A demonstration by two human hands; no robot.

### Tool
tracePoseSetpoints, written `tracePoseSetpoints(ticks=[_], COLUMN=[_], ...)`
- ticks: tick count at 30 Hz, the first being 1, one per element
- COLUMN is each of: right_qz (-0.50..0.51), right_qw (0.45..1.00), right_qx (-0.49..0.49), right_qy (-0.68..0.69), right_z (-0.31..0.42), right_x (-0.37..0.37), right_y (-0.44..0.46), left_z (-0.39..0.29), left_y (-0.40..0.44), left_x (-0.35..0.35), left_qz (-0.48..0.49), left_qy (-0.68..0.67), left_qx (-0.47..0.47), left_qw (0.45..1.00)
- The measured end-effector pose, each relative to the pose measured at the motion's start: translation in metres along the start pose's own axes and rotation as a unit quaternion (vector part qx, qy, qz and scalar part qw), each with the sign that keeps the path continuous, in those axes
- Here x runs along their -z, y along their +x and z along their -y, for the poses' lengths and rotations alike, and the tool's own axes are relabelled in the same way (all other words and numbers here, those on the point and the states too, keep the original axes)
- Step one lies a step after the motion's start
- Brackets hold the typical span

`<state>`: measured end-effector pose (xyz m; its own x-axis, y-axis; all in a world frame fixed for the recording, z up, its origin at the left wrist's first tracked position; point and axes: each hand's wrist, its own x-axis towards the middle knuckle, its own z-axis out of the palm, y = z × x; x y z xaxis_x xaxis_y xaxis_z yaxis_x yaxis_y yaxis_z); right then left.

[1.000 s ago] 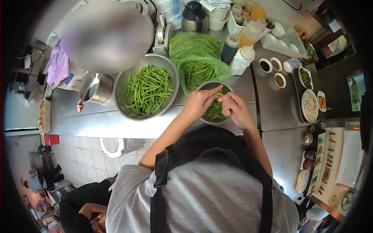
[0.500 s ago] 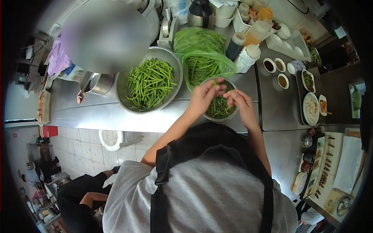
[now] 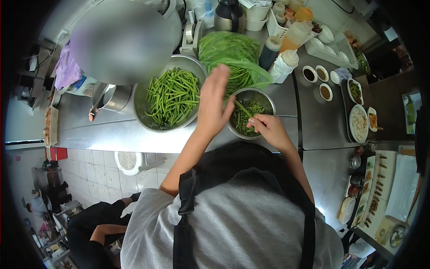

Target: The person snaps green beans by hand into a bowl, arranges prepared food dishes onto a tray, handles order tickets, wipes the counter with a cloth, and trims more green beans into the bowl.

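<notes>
Holds the left hand point(image 3: 214, 98) open and nearly flat, fingers close together and thumb apart, above the gap between the colander point(image 3: 142, 105) and the small bowl point(image 3: 272, 104), fingertips overlapping the left edge of the green bag point(image 3: 230, 42); shows nothing in its grip. Curls the right hand point(image 3: 271, 129) over the near right part of the small bowl, thumb and fingertips drawn together close to the end of a long bean point(image 3: 242, 109); cannot tell whether pinching it or merely lying beside it. Has green beans point(image 3: 172, 98) heaped in the colander to the left, more inside the green bag just behind the small bowl, and small green pieces point(image 3: 240, 124) lying in the small bowl itself. Works at a steel counter point(image 3: 112, 140), with a dark bottle point(image 3: 270, 51) and a white bottle point(image 3: 284, 66) right of the green bag, and a flask point(image 3: 229, 20) behind it.
</notes>
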<state>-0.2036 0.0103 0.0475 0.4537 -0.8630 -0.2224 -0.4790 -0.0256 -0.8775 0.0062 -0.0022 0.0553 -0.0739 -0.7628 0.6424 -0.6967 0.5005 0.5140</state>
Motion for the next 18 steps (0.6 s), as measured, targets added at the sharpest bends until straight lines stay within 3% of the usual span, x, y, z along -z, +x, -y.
tracePoseSetpoints(ticks=[1, 4, 8, 12, 13, 16, 17, 18], right_qz=[-0.015, -0.033, -0.012, 0.013, 0.016, 0.017, 0.012, 0.006], right_qw=[1.0, 0.997, 0.974, 0.875, 0.868, 0.858, 0.862, 0.865], right_qx=[0.016, 0.061, 0.046, 0.004, 0.003, 0.011, 0.021, 0.032], right_qy=[-0.004, 0.03, 0.221, 0.483, 0.496, 0.513, 0.507, 0.5], right_z=[0.002, 0.006, -0.004, -0.004, -0.004, -0.003, -0.006, -0.009], right_x=[0.0, -0.003, -0.006, -0.018, -0.02, -0.02, -0.017, -0.014], right_y=[-0.001, 0.003, 0.008, 0.011, 0.012, 0.015, 0.015, 0.015], left_z=[-0.017, -0.01, -0.01, -0.018, -0.023, -0.017, -0.008, 0.016], left_y=[0.003, -0.016, -0.022, -0.031, -0.031, -0.028, -0.025, -0.028], left_x=[0.011, 0.007, 0.001, -0.011, -0.01, -0.014, -0.006, -0.004], left_qz=[0.101, 0.233, 0.232, 0.191, 0.198, 0.06, 0.026, -0.026], left_qy=[0.046, 0.05, -0.126, -0.263, -0.275, -0.376, -0.37, -0.344], left_qx=[0.008, -0.033, 0.111, 0.25, 0.295, 0.297, 0.337, 0.312], left_qw=[0.994, 0.971, 0.958, 0.912, 0.893, 0.876, 0.865, 0.885])
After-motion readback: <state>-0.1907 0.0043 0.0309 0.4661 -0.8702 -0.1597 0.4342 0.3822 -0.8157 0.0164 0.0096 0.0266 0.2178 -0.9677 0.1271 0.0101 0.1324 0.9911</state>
